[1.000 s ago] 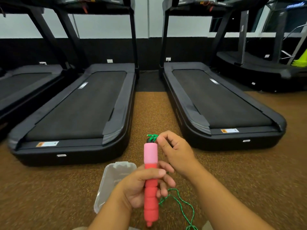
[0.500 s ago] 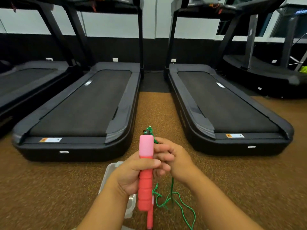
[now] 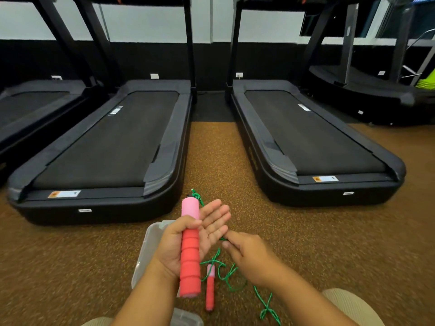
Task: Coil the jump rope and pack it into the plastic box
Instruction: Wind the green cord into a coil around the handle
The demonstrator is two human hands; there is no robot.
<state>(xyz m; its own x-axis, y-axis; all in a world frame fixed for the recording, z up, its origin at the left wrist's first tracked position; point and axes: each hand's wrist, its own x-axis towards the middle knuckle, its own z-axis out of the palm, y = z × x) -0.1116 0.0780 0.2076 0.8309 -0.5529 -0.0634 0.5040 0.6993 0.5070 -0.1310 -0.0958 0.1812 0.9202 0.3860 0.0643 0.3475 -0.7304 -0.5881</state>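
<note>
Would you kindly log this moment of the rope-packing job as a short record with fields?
setting: gym floor in front of treadmills
left hand: thumb holds the pink-and-red handle upright across the palm, fingers straight
right hand: pinches the green rope
second handle: lies on the floor
plastic box: open on the floor, under the left hand
rope state: loose, not coiled
</note>
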